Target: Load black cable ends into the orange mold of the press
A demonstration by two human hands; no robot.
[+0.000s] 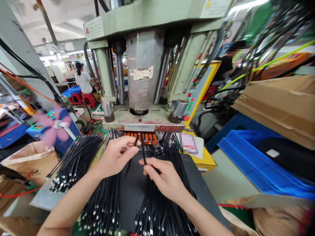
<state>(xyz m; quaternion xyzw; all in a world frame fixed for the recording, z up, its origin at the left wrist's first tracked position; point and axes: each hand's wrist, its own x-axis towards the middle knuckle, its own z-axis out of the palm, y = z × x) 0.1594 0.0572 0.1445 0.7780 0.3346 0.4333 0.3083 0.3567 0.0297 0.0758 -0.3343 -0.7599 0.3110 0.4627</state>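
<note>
My left hand [119, 154] is closed, thumb and fingers pinching a thin black cable [136, 140] that slants down behind the fingers. Lower and to the right, my right hand [163, 175] pinches another black cable [143, 151], which runs up toward the press opening. Just beyond both hands, under the press plate [145, 127], lies an orange fixture [152, 138] with several dark cable ends in its slots. Piles of black cables with shiny metal tips flank my hands: a left pile [102, 205] and a right pile [157, 209], on a dark work surface [133, 196].
The green press frame [157, 14] rises overhead, with a metal cylinder [145, 88] at its centre. More cables [81, 154] lie far left, beside a pink fan [52, 127]. A yellow control box [206, 160] and blue bin [246, 167] stand right. Two people sit farther back.
</note>
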